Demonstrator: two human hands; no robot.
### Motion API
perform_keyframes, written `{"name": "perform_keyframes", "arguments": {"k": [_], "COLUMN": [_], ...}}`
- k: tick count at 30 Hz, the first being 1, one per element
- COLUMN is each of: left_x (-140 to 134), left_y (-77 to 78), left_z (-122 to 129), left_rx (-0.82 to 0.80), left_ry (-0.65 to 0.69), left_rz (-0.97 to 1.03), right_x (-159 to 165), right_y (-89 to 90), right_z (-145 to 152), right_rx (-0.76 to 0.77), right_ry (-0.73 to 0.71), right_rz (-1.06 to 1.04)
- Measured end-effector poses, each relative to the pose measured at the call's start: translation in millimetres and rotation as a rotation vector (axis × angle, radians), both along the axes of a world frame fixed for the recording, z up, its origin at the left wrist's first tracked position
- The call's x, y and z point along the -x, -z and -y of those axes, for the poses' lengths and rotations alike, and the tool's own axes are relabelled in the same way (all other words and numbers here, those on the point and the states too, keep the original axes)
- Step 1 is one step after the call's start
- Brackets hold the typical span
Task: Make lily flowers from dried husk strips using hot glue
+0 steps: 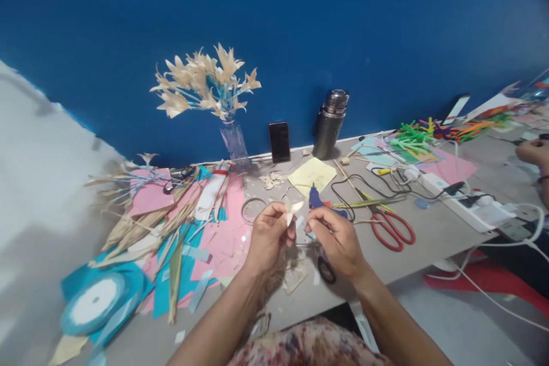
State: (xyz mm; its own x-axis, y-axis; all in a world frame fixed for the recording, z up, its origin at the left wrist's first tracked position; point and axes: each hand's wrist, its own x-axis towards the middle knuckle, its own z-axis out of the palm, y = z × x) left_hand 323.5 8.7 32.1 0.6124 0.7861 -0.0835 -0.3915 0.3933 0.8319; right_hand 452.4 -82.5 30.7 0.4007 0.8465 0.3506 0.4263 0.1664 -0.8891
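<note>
My left hand point(270, 234) pinches a small cream husk flower point(293, 207) between thumb and fingers, its pointed petals facing up. Close beside it, my right hand point(337, 238) has thumb and forefinger pressed together; a bit of pale blue shows near the fingertips, but what they hold is too small to name. Just behind the right hand lies a blue glue gun point(316, 197), partly covered by the fingers. A yellow paper square point(312, 176) is beyond it. Red-handled scissors point(392, 230) rest to the right, and a roll of tape point(253, 210) lies left of the flower.
A clear vase point(235, 146) of husk flowers point(206, 80), a phone point(279, 142) and a flask point(330, 124) stand along the wall. Ribbon point(96, 300), dried husks and coloured paper cover the left side. A power strip point(461, 203) and another person's hand point(534, 154) are at right.
</note>
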Motion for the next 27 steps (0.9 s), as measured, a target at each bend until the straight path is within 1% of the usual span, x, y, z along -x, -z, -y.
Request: {"name": "perform_keyframes", "arguments": {"k": [2,6,9,12,14,18,23,27], "left_x": [2.0,7.7,13.7,19.6,22.4,25.3,24.2,22.2], "left_y": [-4.6,-15.0,-20.7,-22.9,-22.2,-15.8,-2.7,2.8], "left_z": [0.6,0.4,-1.0,-1.2,-0.5,-0.1,-2.1,-1.9], "left_rx": [-0.002,-0.025,0.009,0.042,0.050,0.024,-0.060,-0.097], "left_ry": [-0.001,-0.046,-0.078,-0.070,-0.067,-0.114,-0.176,-0.200], "left_rz": [0.028,0.068,0.069,0.049,0.031,-0.016,-0.077,-0.113], "right_x": [-3.6,-9.9,-11.5,-11.2,-10.4,-5.7,9.2,20.6], "right_y": [2.3,7.1,9.4,12.2,14.2,13.6,6.3,3.1], "right_z": [6.2,14.7,17.1,17.8,18.0,16.5,5.0,-8.8], "right_rx": [0.004,-0.027,-0.045,-0.008,0.032,0.079,0.069,0.035], "right_ry": [0.021,0.091,0.151,0.234,0.247,0.200,0.141,0.105], "right_rz": [-0.038,-0.136,-0.171,-0.191,-0.166,-0.094,-0.111,-0.132]}}
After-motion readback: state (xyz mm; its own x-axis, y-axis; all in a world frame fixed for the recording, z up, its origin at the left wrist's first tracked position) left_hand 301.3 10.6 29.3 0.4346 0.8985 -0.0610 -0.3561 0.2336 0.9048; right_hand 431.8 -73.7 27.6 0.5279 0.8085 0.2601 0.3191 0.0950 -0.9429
